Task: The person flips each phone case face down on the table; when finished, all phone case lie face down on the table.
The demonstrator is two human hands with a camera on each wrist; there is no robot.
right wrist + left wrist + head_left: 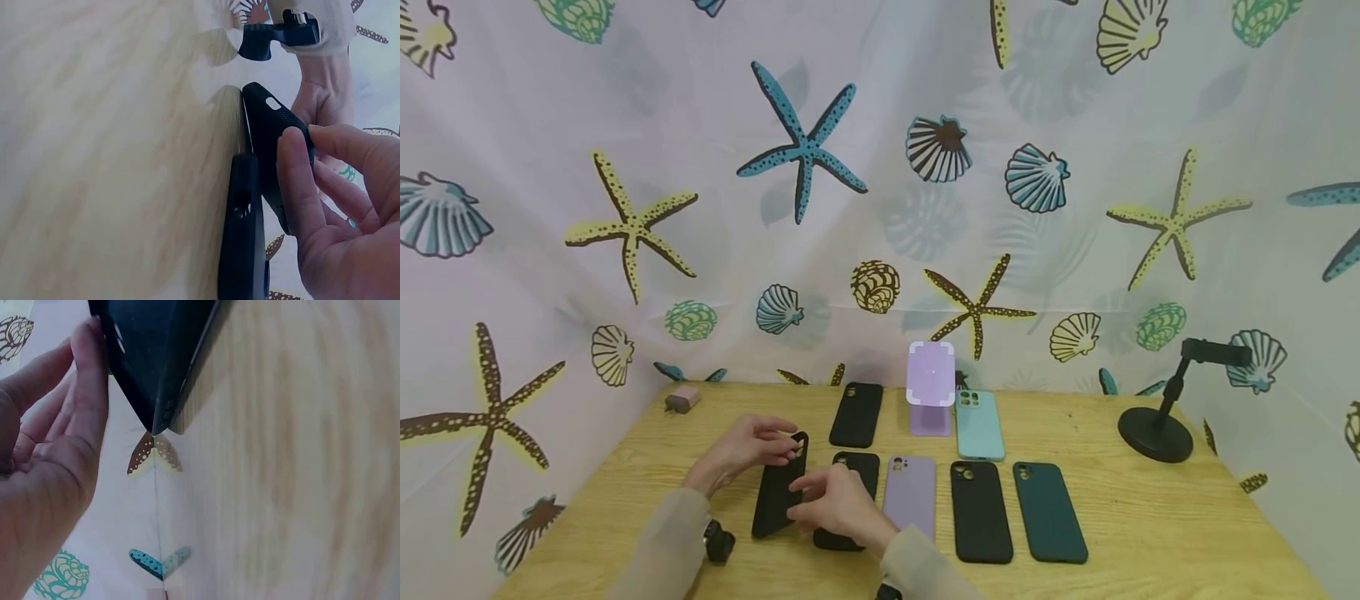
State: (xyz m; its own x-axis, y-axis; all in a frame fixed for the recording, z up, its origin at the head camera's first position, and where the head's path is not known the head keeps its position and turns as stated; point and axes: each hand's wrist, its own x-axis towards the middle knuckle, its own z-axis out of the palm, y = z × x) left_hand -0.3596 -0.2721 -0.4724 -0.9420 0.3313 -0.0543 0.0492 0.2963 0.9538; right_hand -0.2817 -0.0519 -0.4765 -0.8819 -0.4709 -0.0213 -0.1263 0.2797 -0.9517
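Note:
A black phone case (775, 500) stands tilted over the left part of the wooden table. My left hand (752, 446) holds it near the top corner by the camera cut-out. In the left wrist view, fingers of that hand (56, 456) lie against the edge of the case (140, 356), whose hollow inside shows. My right hand (842, 504) pinches its lower right side. From the right wrist, finger and thumb of the right hand (350, 212) meet at the edge of the case (265, 134). A second black case (865, 479) lies partly hidden under my right hand.
A lilac case (912, 496), a black case (981, 512) and a dark teal case (1051, 512) continue the front row. Behind are another black case (856, 414), a lilac case on a stand (931, 375) and a mint case (980, 425). A black stand (1156, 433) is at right, a pink block (682, 398) back left.

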